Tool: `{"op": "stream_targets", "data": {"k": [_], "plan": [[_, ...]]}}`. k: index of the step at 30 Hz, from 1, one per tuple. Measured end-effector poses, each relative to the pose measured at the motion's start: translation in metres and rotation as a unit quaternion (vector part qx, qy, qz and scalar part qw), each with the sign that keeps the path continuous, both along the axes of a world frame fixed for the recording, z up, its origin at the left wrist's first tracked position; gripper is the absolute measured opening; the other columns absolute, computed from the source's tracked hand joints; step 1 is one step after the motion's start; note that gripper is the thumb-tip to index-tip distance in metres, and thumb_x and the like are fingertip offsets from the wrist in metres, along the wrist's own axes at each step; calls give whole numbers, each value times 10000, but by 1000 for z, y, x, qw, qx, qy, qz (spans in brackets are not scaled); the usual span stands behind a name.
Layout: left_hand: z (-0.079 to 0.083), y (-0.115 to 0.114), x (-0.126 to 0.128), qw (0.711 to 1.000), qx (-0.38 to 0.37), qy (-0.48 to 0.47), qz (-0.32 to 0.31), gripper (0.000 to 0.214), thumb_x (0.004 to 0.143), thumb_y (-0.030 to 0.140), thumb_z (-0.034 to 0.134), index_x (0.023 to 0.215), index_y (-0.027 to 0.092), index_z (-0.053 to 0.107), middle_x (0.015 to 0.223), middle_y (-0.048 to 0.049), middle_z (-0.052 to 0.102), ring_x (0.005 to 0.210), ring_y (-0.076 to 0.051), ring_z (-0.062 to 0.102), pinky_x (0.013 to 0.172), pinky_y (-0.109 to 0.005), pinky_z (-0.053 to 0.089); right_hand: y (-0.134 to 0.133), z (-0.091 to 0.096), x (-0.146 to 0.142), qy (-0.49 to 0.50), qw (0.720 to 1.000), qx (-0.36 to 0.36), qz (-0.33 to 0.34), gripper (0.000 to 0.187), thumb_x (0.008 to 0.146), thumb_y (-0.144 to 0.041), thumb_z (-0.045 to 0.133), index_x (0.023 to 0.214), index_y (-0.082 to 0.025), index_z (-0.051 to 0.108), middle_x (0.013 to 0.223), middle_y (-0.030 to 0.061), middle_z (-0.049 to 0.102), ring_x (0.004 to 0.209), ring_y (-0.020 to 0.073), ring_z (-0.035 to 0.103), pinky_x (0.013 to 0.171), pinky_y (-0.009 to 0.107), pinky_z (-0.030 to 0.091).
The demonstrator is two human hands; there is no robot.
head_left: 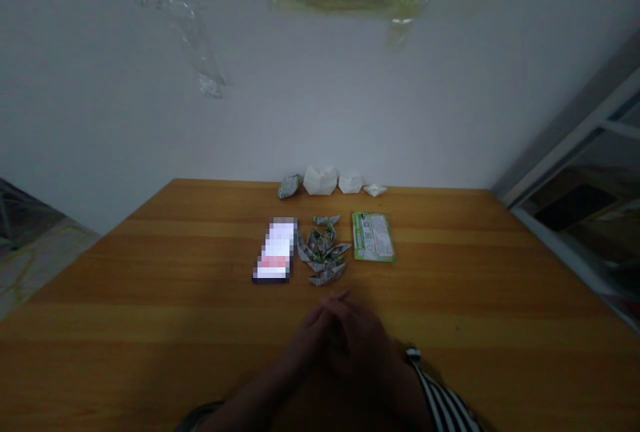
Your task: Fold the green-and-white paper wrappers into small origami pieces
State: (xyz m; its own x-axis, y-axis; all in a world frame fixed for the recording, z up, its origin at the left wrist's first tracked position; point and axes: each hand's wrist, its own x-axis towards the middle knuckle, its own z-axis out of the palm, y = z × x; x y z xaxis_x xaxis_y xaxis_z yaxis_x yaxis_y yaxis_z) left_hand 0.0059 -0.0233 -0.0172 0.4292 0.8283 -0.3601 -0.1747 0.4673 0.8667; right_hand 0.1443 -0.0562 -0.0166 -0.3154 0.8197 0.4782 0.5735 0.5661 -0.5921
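Note:
Near the front of the wooden table [220, 325], my left hand [313, 329] and my right hand [363, 332] rest against each other, fingers closed and overlapping. Nothing shows between them, though the palms are dark. Just beyond the fingertips lies a loose cluster of folded printed-paper pieces [325, 252], grey with green bits, pointed at the ends. To its left is a phone [276, 250] with a lit, pixelated screen. On its right, a green-edged printed card or leaflet [373, 237] lies flat. Neither hand touches these things.
Along the table's back edge stand a folded printed-paper piece [289, 186] and white folded papers [321, 181], the smallest [375, 189] at the right. Behind them rises a white wall [320, 99] with tape on it. A framed shelf [575, 172] stands at the right.

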Motion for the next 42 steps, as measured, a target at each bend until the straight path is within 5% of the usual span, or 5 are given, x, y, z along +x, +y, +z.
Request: {"op": "stream_targets", "data": {"k": [14,21,24,28,42], "plan": [[13,13,-13,945,-78,-306,-88,387,930,272,440,1268,103,524,1313,-150,557,1257,-271,462,1105,-421,248,19,-6,21,81,992,72,65,345,823,-150,589,1129,-309,621,997,60,691,982,242,628,831,390,510],[3,11,-12,993,39,-110,-21,620,852,433,554,1407,257,338,1155,-102,678,999,-249,647,896,-382,468,10,-11,19,248,958,-75,-123,172,784,-110,629,836,-224,747,786,54,753,703,185,701,641,258,551],[9,11,-13,989,147,16,5,491,728,303,717,1199,220,608,962,-77,749,796,-230,679,720,-309,517,11,-5,16,336,901,-198,-191,68,731,-156,693,690,-195,732,652,27,742,600,168,685,573,226,537],[17,7,-11,972,182,129,73,128,704,221,695,789,167,774,743,-62,765,664,-201,665,634,-271,517,13,-3,12,396,864,-264,-165,96,661,-236,760,627,-168,702,557,10,707,516,142,641,500,200,499],[17,9,-8,977,91,133,143,149,614,284,782,558,157,728,547,-14,701,552,-150,624,568,-220,475,13,-1,10,394,868,-252,-168,182,685,-294,733,596,-154,656,580,11,660,556,144,599,547,237,477]]}}
